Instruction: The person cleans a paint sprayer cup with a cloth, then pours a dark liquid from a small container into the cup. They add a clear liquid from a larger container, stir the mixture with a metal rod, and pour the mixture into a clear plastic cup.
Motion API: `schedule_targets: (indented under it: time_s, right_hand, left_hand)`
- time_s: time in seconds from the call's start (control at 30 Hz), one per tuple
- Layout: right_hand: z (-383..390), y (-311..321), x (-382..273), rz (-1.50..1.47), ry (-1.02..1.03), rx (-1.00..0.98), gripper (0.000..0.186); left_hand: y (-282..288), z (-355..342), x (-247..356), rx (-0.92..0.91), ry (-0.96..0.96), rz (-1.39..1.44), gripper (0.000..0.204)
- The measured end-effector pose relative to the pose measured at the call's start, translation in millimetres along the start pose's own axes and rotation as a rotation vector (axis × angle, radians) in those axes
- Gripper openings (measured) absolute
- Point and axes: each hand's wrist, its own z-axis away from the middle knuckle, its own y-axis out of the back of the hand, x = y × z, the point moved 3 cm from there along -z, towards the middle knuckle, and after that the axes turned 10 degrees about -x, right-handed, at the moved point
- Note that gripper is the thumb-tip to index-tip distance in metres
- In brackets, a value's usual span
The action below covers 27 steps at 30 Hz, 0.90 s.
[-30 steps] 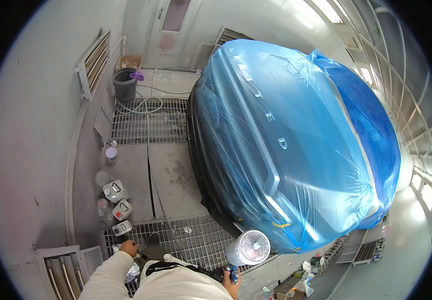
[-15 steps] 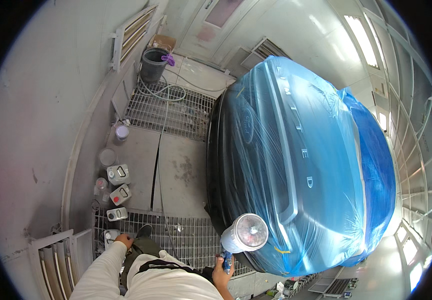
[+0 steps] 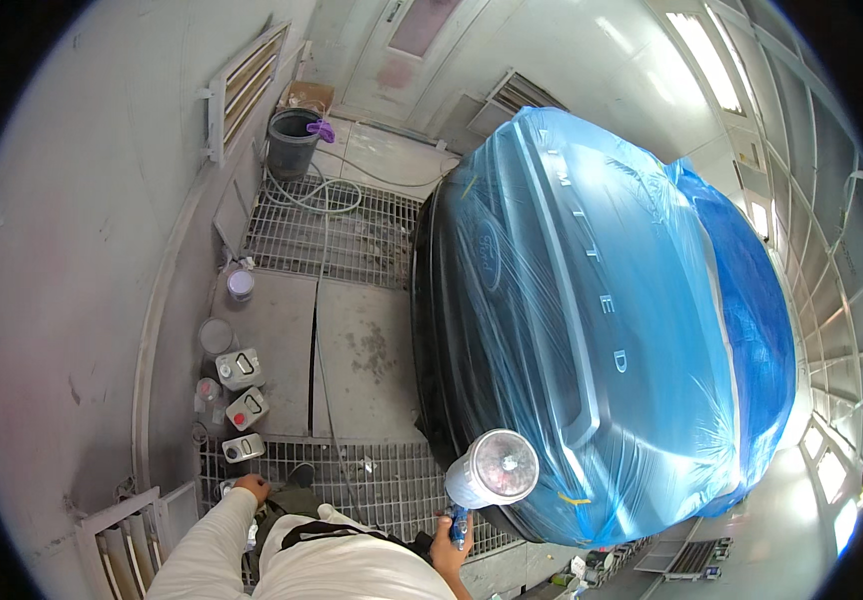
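Note:
My right hand is wrapped round the blue handle of a paint spray gun. On top of the gun sits a clear, round-lidded paint cup, close to the car's near corner. The car is covered in blue-tinted plastic film, and its lower dark bumper shows along the left side. My left hand hangs low at my side, in front of my trouser leg, just below a white jug. Its fingers are too small and too hidden to read.
Along the left wall stand a jug with a red cap, another jug and a lidded tub. A hose runs over floor grates to a black bin. A louvred vent stands low at left.
The whole view has shifted slightly. My left hand now sits a little farther right, and the jug beside it is more hidden. My right hand still holds the spray gun near the car's corner.

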Motion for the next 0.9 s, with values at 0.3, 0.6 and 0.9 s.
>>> schedule_targets:
  time_s: [0.3, 0.6, 0.9]
  right_hand:
    - [21, 4, 22, -0.176, -0.114, 0.005, 0.048]
    - [37, 3, 51, -0.058, -0.02, 0.028, 0.058]
    - [51, 5, 62, -0.387, -0.251, -0.292, 0.042]
  left_hand:
    - [-4, -20, -2, -0.009, -0.064, -0.071, 0.038]
    - [-3, -9, -9, -0.037, -0.017, -0.046, 0.044]
    - [-1, -11, -19, -0.073, 0.037, -0.1, 0.049]
